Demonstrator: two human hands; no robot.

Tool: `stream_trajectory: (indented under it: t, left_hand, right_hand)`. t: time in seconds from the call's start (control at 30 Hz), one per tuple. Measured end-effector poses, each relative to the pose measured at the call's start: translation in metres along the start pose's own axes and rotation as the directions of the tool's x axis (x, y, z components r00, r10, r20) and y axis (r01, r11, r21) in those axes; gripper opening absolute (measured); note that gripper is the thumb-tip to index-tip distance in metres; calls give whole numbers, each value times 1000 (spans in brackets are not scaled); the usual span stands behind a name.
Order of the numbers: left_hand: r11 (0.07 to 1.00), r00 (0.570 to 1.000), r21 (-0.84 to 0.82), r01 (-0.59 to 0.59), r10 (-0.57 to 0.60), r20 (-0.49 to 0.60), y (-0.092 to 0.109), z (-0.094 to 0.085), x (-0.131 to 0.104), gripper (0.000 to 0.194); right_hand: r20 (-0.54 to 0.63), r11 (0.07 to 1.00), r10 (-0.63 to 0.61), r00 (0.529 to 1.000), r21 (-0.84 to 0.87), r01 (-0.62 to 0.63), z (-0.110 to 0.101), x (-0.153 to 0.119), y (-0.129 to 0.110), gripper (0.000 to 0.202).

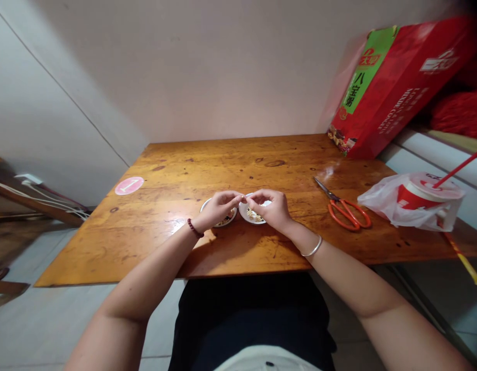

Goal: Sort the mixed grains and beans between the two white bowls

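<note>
Two small white bowls stand side by side near the table's front edge, the left bowl [226, 222] and the right bowl [246, 214], both with pale and dark bits inside. Over the left one is my left hand [218, 207], its fingertips pinched together. My right hand [274, 208] hovers above the right bowl, thumb and index finger closed. The fingertips of both hands meet between the bowls, around something too small to make out. A beaded bracelet is on my left wrist, a silver bangle on my right.
Scissors with orange handles [348, 214] lie right of the bowls on the wooden table [145, 252]. Further right are a red cup [416, 193] with a straw in a plastic bag and a large red box [393, 93]. A round pink sticker [129, 185] is at the left.
</note>
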State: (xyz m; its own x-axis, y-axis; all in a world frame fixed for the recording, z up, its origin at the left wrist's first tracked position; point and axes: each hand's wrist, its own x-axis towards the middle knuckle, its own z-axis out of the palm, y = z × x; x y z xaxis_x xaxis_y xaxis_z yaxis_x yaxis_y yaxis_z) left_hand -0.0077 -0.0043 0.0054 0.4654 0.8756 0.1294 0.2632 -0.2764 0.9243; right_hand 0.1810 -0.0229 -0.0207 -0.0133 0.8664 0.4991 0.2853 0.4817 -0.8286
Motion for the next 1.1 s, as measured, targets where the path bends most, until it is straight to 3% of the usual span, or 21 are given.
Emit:
stream_trajectory:
  t: [0.2, 0.43, 0.7, 0.93, 1.1]
  left_hand:
    - [999, 999, -1, 37, -37, 4, 0, -1, 0, 57]
    - [1000, 1000, 22, 0, 0, 1, -3, -2, 2, 56]
    - [998, 999, 57, -25, 27, -34, -8, -5, 4, 51]
    - [998, 998, 44, -51, 52, -38, -7, -4, 5, 46]
    - [991, 997, 124, -54, 60, -45, -5, -3, 3, 49]
  right_hand:
    - [8, 1000, 8, 1000, 14, -8, 1, 0, 1, 17]
    - [31, 1000, 6, 999, 2, -6, 1, 0, 2, 17]
    - [36, 993, -93, 995, -73, 95, -1, 2, 5, 22]
    - [49, 999, 25, 998, -24, -23, 1, 2, 8, 28]
    - [79, 999, -27, 996, -43, 31, 2, 2, 10, 25]
